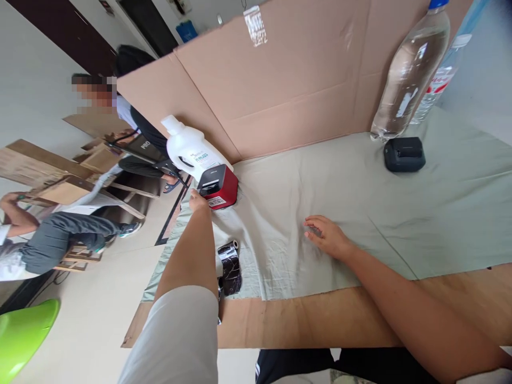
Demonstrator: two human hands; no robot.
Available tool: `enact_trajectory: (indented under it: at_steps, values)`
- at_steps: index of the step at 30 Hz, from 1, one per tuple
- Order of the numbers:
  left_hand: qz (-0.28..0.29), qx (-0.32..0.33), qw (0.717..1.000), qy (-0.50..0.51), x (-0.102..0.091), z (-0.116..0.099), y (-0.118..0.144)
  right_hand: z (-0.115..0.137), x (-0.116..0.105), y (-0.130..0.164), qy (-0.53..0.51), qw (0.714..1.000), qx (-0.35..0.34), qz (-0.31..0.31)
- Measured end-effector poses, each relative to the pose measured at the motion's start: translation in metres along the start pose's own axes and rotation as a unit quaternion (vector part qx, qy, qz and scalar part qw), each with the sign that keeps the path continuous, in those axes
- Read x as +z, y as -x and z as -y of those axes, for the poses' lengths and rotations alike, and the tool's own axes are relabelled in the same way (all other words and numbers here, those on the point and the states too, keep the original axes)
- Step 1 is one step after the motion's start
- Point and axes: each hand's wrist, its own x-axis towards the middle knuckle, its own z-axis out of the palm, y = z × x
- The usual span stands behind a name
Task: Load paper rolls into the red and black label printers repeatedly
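Cardboard-topped table (320,314) under grey-green cloth (360,213), red printer (219,188), black roll (230,266).

Bright, even daylight fills the frame, with soft, faint shadows only under the right hand (326,234) at centre and beside the red label printer (218,186). Small glare spots sit on the clear water bottle (408,74) at upper right and on the strip of tape (256,24) at the top. The wide lens tilts and bends lines toward the edges, stretching the left forearm at the bottom. Focus is fairly sharp at centre; a face at upper left is pixelated.
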Motion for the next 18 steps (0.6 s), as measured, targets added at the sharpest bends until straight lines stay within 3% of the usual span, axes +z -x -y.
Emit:
enact_trajectory:
  at_steps: [3, 5, 7, 9, 10, 12, 14, 18]
  values:
    - [-0.119, 0.039, 0.991, -0.055, 0.006, -0.009, 0.020, 0.003, -0.001, -0.001, 0.022, 1.000, -0.011, 0.013]
    - [-0.121, 0.120, 0.982, -0.081, 0.016, -0.013, 0.049, 0.006, -0.002, -0.002, 0.034, 0.999, -0.013, 0.020]
    - [-0.050, 0.199, 0.975, -0.082, 0.030, -0.010, 0.089, 0.009, -0.004, -0.003, 0.043, 0.999, 0.003, 0.027]
    - [0.027, 0.203, 0.977, -0.056, 0.046, 0.002, 0.139, 0.012, -0.006, -0.004, 0.036, 0.998, 0.036, 0.047]
    - [0.063, 0.186, 0.980, -0.039, 0.053, 0.011, 0.166, 0.013, -0.007, -0.004, 0.023, 0.996, 0.054, 0.061]
    - [0.162, 0.073, 0.982, 0.066, 0.063, 0.029, 0.218, 0.016, -0.010, -0.002, -0.016, 0.992, 0.084, 0.094]
    - [0.212, 0.004, 0.971, 0.114, 0.065, 0.046, 0.260, 0.017, -0.013, 0.002, -0.053, 0.985, 0.104, 0.130]
    - [0.266, 0.013, 0.957, 0.114, 0.055, 0.061, 0.297, 0.014, -0.025, 0.003, -0.049, 0.966, 0.130, 0.219]
